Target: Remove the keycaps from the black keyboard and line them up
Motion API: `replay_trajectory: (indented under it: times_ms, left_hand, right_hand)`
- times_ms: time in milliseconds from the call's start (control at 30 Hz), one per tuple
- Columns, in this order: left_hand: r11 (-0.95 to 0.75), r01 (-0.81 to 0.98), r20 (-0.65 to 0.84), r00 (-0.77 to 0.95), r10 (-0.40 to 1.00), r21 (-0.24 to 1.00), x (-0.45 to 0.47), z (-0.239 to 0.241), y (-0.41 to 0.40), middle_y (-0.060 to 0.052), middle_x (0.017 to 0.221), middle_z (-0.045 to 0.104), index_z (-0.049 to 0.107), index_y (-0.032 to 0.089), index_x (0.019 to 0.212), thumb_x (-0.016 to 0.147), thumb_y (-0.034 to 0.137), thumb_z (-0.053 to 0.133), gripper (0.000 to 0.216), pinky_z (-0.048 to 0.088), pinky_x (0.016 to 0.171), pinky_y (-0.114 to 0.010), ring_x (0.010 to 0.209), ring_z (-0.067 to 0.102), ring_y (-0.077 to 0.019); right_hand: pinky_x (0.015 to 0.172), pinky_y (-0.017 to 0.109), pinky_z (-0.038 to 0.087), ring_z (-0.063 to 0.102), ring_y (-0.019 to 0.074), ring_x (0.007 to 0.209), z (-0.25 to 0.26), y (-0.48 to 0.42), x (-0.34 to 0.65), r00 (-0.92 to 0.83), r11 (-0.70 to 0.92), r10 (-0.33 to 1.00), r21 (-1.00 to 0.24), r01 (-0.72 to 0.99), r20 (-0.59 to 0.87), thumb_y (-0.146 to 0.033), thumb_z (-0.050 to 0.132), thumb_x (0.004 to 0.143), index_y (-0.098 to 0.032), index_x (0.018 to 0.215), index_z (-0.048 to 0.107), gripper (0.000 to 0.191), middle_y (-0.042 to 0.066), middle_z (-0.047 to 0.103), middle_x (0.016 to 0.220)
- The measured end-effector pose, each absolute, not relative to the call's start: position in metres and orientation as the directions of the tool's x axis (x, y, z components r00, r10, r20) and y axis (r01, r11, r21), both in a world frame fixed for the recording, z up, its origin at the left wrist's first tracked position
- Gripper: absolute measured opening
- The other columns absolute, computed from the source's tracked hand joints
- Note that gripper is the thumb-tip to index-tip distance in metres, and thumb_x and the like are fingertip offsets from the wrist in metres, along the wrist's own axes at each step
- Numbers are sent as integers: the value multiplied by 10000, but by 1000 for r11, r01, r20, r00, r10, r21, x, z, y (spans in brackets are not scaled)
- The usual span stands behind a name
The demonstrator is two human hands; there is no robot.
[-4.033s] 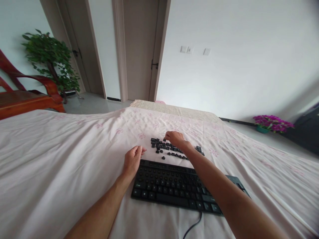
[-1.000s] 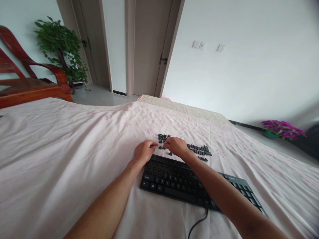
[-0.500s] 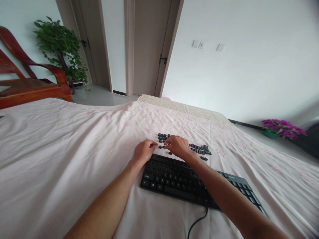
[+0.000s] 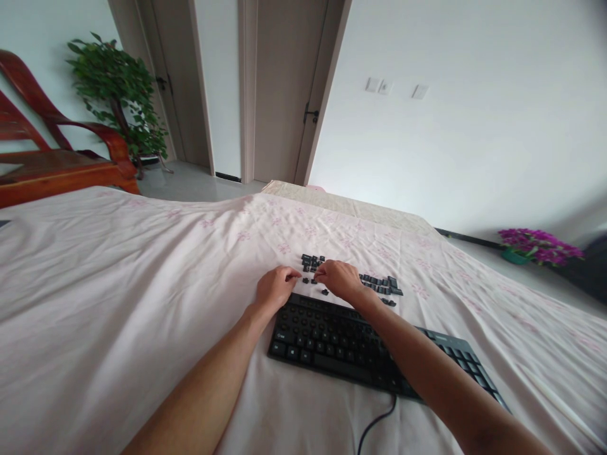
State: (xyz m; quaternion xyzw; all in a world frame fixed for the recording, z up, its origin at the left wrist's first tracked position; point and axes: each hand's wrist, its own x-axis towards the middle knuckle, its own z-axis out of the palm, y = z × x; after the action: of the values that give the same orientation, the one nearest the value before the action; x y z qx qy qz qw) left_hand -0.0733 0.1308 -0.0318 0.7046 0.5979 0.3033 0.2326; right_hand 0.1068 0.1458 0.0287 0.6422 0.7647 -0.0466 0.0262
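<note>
A black keyboard lies on a bed covered by a pale pink flowered sheet. Many of its key sockets look bare. Several loose black keycaps lie in rows on the sheet just beyond its far edge. My left hand hovers at the keyboard's far left corner with curled fingers pinched together. My right hand rests over the keycaps, fingertips almost meeting those of the left. Whether either hand pinches a keycap is too small to tell.
The keyboard's cable runs toward me off its near edge. A red wooden chair and a green potted plant stand at the left. Doors are behind the bed. Purple flowers sit on the floor at right.
Over four seconds my view shifted and both hands drew together at the near left end of the keycaps. In the last second they have hardly moved.
</note>
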Motion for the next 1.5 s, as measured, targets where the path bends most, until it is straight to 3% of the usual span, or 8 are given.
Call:
replay_trajectory:
  times_ms: [233, 533, 700, 1067, 1233, 1500]
  left_hand:
    - [-195, 707, 161, 116, 980, 680, -73, -33, 131, 32, 1020, 708, 704, 308, 943, 834, 291, 535, 202, 439, 779, -237, 940, 630, -158]
    - [-173, 707, 143, 102, 984, 686, -73, -33, 132, 40, 1017, 710, 699, 311, 943, 828, 283, 537, 201, 437, 764, -236, 933, 632, -157]
    - [-164, 705, 131, 101, 986, 690, -73, -32, 131, 36, 1010, 711, 703, 309, 932, 825, 276, 542, 196, 438, 764, -237, 933, 632, -159]
    - [-166, 690, 138, 97, 986, 704, -73, -29, 130, 19, 1025, 708, 706, 289, 944, 836, 274, 553, 189, 439, 811, -241, 966, 625, -164]
    - [-162, 686, 140, 89, 986, 710, -73, -30, 131, 11, 1011, 709, 711, 287, 940, 830, 244, 548, 201, 446, 796, -244, 932, 631, -162]
    - [-155, 701, 213, 4, 977, 696, -76, -34, 137, -50, 1000, 689, 704, 199, 966, 845, 193, 519, 221, 438, 825, -230, 910, 615, -148]
  right_hand:
    - [731, 284, 409, 625, 223, 941, 31, 150, 100, -214, 215, 973, -3, 977, -80, -344, 519, 823, -320, 941, 719, 234, 29, 704, 983]
    - [743, 291, 402, 617, 221, 943, 30, 152, 98, -199, 198, 980, -49, 979, -11, -381, 475, 860, -341, 1015, 695, 272, 17, 703, 993]
    - [757, 299, 405, 581, 241, 977, 29, 141, 103, -181, 181, 983, 6, 983, 37, -373, 499, 846, -281, 939, 720, 256, 58, 674, 1024]
    - [806, 312, 396, 551, 240, 1046, 26, 140, 91, -228, 229, 973, 27, 973, -19, -320, 568, 832, -287, 961, 687, 178, 44, 661, 1053]
    - [773, 307, 394, 612, 227, 940, 29, 144, 87, -176, 178, 984, 46, 983, -32, -347, 510, 881, -249, 1057, 624, 231, 74, 682, 978]
    - [790, 294, 397, 589, 221, 1007, 36, 151, 64, -365, 367, 930, 53, 929, -32, -291, 468, 898, -287, 1058, 656, 247, 58, 686, 1010]
